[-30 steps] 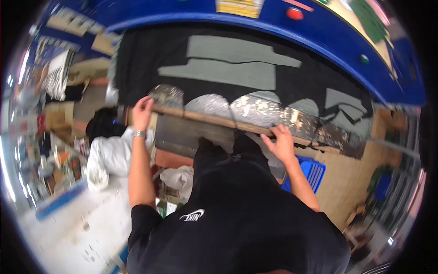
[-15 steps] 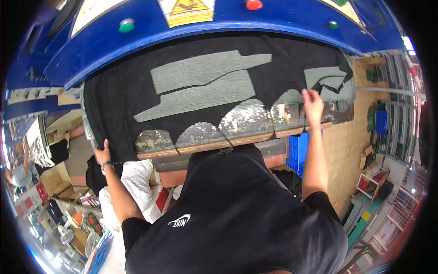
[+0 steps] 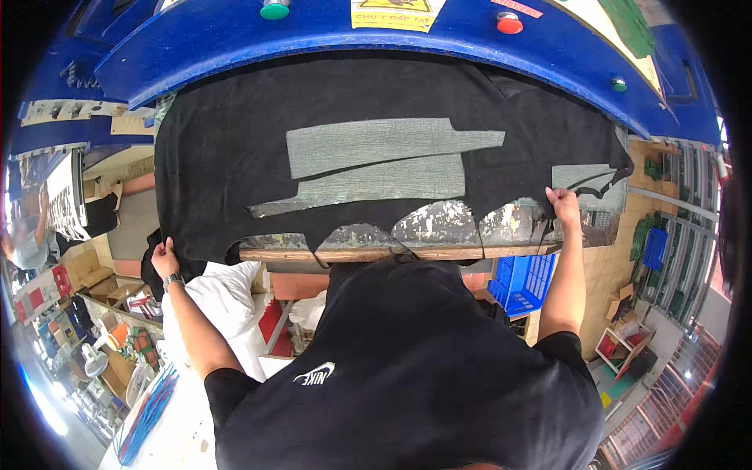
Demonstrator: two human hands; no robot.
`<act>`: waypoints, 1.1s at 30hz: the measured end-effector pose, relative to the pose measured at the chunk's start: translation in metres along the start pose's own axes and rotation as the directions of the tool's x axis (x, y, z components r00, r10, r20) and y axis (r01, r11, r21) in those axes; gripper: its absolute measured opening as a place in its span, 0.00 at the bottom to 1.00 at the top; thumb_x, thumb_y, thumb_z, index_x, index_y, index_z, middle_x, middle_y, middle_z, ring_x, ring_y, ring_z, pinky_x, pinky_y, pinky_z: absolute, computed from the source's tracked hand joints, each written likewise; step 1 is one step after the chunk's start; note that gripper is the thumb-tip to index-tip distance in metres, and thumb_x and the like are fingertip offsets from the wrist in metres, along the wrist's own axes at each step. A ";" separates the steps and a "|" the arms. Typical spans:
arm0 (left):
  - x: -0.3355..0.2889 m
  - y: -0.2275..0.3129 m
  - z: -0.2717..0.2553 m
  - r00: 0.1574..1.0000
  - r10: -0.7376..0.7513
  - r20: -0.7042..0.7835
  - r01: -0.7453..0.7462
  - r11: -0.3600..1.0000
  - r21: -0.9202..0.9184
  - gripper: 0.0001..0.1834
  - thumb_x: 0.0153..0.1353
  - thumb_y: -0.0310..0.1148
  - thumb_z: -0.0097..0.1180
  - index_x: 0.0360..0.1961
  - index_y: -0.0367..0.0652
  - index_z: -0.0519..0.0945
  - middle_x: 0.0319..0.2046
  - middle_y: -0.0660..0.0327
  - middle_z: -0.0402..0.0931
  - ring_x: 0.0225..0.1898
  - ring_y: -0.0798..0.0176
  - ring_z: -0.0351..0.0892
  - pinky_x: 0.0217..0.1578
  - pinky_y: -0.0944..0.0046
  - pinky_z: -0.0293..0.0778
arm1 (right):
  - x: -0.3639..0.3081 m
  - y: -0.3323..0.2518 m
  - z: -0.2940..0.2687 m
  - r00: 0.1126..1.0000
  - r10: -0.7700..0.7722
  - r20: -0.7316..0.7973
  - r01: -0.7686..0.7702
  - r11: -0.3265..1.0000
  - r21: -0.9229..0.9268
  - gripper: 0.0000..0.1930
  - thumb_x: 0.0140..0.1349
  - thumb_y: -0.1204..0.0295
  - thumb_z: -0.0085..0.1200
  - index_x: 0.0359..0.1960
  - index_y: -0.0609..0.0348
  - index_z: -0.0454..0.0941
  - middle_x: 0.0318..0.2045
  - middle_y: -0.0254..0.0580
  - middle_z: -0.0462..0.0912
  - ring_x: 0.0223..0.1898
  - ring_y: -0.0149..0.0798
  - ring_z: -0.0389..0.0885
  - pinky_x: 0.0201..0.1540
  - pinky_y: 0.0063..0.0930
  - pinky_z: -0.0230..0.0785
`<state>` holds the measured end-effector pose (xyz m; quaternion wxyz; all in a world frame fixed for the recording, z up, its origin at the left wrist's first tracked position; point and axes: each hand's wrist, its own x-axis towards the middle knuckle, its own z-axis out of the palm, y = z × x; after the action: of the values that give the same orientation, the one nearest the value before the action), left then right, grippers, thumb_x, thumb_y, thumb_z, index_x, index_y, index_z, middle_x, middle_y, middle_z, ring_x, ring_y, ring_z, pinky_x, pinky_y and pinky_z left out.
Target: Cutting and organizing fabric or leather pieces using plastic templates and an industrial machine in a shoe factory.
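At far left I note a co-worker (image 3: 30, 247) in a grey top, blurred, one arm raised beside pale hanging fabric. Below stands a white fan (image 3: 94, 362); a bundle of blue strips (image 3: 150, 413) lies on a white table (image 3: 188, 439).

Next comes the left hand (image 3: 165, 259), a watch (image 3: 173, 280) on its wrist. Thumb and fingers are closed in a pinch on the near left corner of the black cloth (image 3: 235, 125). A white sack (image 3: 222, 296) sits just right of that forearm.

The cloth lies spread over a worn board (image 3: 439, 225), its far edge close under the blue machine (image 3: 329, 45), which bears a green button (image 3: 275, 9), a yellow sign (image 3: 394, 16) and a red button (image 3: 509, 24). Two long openings in the middle of the cloth show a grey-green surface; rounded gaps run along its near edge, above a wooden strip (image 3: 360, 255). Thin tails of cloth hang over that strip.

A blue crate (image 3: 526, 287) stands below, towards the right. The right hand (image 3: 563, 205) pinches the cloth's narrow near edge, beside a further opening. At far right I record a small shelf (image 3: 624, 345) on the floor.
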<state>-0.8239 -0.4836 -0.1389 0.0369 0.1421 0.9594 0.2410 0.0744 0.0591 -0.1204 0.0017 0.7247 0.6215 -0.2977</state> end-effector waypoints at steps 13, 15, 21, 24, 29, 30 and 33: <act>-0.010 -0.084 -0.022 0.966 -0.257 0.007 0.251 0.952 0.175 0.23 0.56 0.46 0.74 0.24 0.37 0.78 0.22 0.63 0.77 0.25 0.65 0.70 0.32 0.62 0.72 | -0.086 0.037 0.000 0.980 -0.020 0.197 0.054 0.984 -0.170 0.17 0.60 0.61 0.69 0.25 0.64 0.82 0.19 0.47 0.81 0.23 0.36 0.77 0.31 0.37 0.71; -0.021 -0.084 -0.011 0.943 -0.331 0.029 0.317 0.922 0.222 0.24 0.55 0.48 0.74 0.31 0.35 0.84 0.27 0.56 0.84 0.30 0.59 0.80 0.40 0.59 0.77 | -0.100 0.037 -0.005 0.983 0.019 0.183 0.013 0.985 -0.173 0.16 0.59 0.62 0.68 0.26 0.64 0.82 0.20 0.48 0.81 0.25 0.38 0.79 0.32 0.38 0.72; -0.060 0.023 0.048 0.998 0.050 -0.047 -0.019 0.856 0.516 0.31 0.57 0.44 0.66 0.58 0.39 0.76 0.51 0.44 0.81 0.55 0.39 0.78 0.57 0.45 0.73 | -0.066 -0.071 -0.007 0.877 -0.410 -0.249 0.358 0.905 -0.229 0.15 0.65 0.66 0.62 0.46 0.63 0.79 0.39 0.53 0.83 0.41 0.51 0.83 0.45 0.39 0.74; -0.098 0.179 0.060 0.829 0.558 0.029 -0.532 0.773 0.345 0.30 0.55 0.38 0.68 0.59 0.42 0.76 0.55 0.47 0.77 0.59 0.40 0.72 0.61 0.46 0.68 | -0.027 -0.085 0.015 0.765 -0.636 -0.106 0.573 0.746 -0.339 0.28 0.68 0.61 0.57 0.68 0.52 0.69 0.68 0.51 0.68 0.70 0.52 0.64 0.70 0.48 0.56; -0.162 0.281 0.097 0.756 0.587 0.291 -0.651 0.724 0.229 0.36 0.60 0.49 0.65 0.68 0.53 0.70 0.68 0.42 0.63 0.69 0.36 0.61 0.66 0.45 0.64 | 0.077 -0.060 0.017 0.658 -0.749 0.078 0.627 0.487 -0.608 0.30 0.72 0.55 0.48 0.75 0.40 0.60 0.76 0.43 0.56 0.78 0.48 0.46 0.75 0.63 0.36; -0.168 0.284 0.107 0.757 0.554 0.347 -0.643 0.726 0.244 0.38 0.61 0.52 0.63 0.70 0.56 0.67 0.70 0.42 0.60 0.71 0.35 0.58 0.67 0.45 0.62 | 0.105 -0.053 0.016 0.657 -0.753 0.043 0.600 0.487 -0.635 0.30 0.73 0.54 0.47 0.75 0.40 0.59 0.76 0.43 0.55 0.78 0.48 0.46 0.74 0.64 0.36; -0.175 0.272 0.117 0.757 0.499 0.422 -0.619 0.754 0.220 0.39 0.64 0.54 0.60 0.73 0.57 0.63 0.72 0.37 0.55 0.72 0.32 0.54 0.69 0.43 0.59 | 0.148 -0.103 0.001 0.704 -0.704 -0.097 0.551 0.627 -0.550 0.31 0.73 0.46 0.42 0.75 0.37 0.58 0.77 0.43 0.54 0.78 0.49 0.46 0.73 0.67 0.38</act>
<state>-0.5710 -0.2526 -0.1129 0.0998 0.4698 0.8762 0.0399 -0.0112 0.2157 -0.1478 -0.0186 0.4700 0.8825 0.0005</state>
